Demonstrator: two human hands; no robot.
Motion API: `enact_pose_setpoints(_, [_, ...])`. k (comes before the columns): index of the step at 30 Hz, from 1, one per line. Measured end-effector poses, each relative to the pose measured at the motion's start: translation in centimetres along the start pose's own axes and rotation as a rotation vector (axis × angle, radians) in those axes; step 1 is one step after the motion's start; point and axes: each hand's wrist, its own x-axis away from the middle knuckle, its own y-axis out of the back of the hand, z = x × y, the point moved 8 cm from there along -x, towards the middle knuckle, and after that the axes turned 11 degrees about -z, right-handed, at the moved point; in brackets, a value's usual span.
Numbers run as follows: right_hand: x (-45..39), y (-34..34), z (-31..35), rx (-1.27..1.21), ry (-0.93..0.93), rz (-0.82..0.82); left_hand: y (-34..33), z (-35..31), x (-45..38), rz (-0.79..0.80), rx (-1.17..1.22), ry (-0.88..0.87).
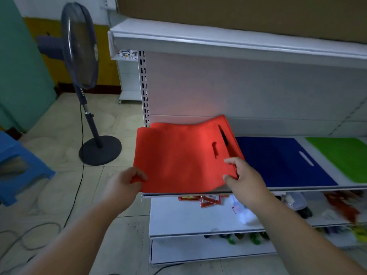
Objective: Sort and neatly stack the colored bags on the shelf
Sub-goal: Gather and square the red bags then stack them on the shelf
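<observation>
Both hands, left hand (130,180) and right hand (241,172), pinch the flat red fabric bags (184,155) at the white metal shelf's (297,188) left front edge, not yet squared; the blue bag (282,161) and green bag (343,155) seem already stacked.

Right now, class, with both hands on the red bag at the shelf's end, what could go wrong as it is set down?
1. The red bag overhangs the shelf at its left end, so it may slide off once the left hand lets go.
2. It bows upward at the back, so it may settle creased.
3. The right hand pinches the edge nearest the blue bag; a push rightward might overlap the colours.
</observation>
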Motion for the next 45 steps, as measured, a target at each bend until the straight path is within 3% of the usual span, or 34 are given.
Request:
enact_pose_setpoints(8, [0.2,2.4,-1.0,0.206,0.192,-0.008,-0.4,-1.8,3.8,-0.082,-0.257,-0.137])
enact_pose_setpoints(11, [0.7,6.7,-2.5,0.278,0.338,-0.198,-2.4,-4.1,6.3,-0.168,-0.270,-0.205])
enact_pose_setpoints(17, [1.8,21.6,-12.5,0.091,0.332,-0.549,-13.7,-14.9,12.7,-0.238,-0.058,-0.400])
enact_pose_setpoints(26, [3.7,41.4,-32.4,0.149,0.063,-0.760,-35.1,-31.2,20.5,-0.016,0.057,-0.523])
enact_pose_setpoints(37, [-3.2,54.4,-50.5,0.172,-0.207,-0.901,-59.5,-47.2,20.2,0.230,0.073,-0.642])
enact_pose_setpoints(45, [-9.5,62.1,-60.9,0.162,-0.272,-0.906,-71.9,-56.9,20.8,0.317,0.164,-0.642])
